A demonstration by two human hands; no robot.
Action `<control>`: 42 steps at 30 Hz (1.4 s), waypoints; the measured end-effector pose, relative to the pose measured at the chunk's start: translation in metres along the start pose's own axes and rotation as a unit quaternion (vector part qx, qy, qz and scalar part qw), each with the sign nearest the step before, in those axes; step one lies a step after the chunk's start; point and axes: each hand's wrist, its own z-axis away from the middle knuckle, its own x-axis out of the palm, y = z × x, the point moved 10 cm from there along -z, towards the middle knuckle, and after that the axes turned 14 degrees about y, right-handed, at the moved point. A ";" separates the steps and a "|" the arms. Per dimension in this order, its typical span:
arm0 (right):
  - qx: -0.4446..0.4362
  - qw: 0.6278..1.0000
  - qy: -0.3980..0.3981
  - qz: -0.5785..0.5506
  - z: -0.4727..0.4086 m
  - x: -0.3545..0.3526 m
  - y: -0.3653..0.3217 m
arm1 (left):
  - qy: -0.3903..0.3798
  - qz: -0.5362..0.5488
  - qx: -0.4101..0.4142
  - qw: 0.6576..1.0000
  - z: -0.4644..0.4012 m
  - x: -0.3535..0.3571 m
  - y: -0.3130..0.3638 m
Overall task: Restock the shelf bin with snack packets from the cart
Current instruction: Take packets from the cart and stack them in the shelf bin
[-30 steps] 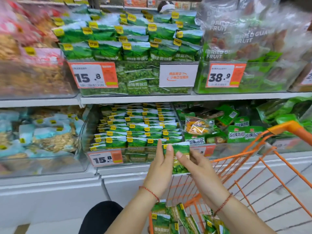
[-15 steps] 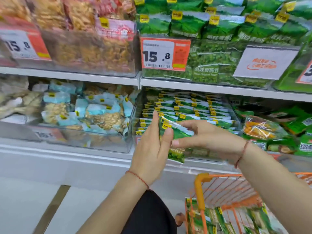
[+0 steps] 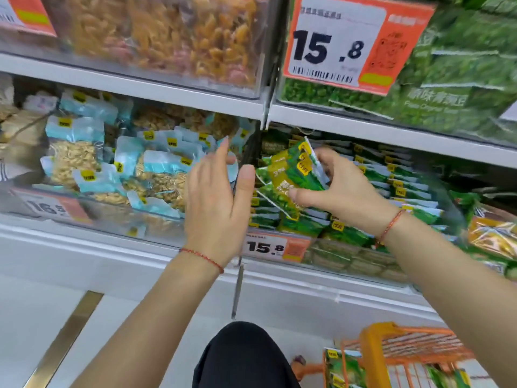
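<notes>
Right hand pinches green pea packets, tilted over shelf bin stack directly below; left hand beside, fingers straight, empty.

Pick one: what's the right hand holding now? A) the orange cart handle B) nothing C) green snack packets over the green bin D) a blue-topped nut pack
C: the right hand grips a few green snack packets above the shelf bin of matching green packs, while the left hand is open beside them.
</notes>
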 end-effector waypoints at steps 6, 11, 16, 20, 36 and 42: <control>-0.005 0.991 0.124 0.040 -0.033 0.007 0.015 | -0.066 -0.029 0.001 0.997 0.010 0.035 -0.016; -0.038 0.975 0.121 0.182 -0.062 0.022 0.011 | -0.060 -0.041 0.014 0.997 0.009 0.042 -0.017; -0.062 0.938 0.058 0.336 -0.093 0.040 0.019 | -0.039 -0.047 0.021 0.998 0.008 0.044 -0.019; -0.071 0.931 0.031 0.358 -0.108 0.055 0.032 | -0.009 -0.050 0.029 0.998 0.008 0.042 -0.019; -0.117 0.880 0.088 0.453 -0.113 0.050 0.021 | 0.038 -0.089 0.066 0.993 0.011 0.039 -0.016; -0.103 0.895 0.078 0.427 -0.114 0.050 0.025 | 0.045 -0.090 0.072 0.992 0.011 0.039 -0.017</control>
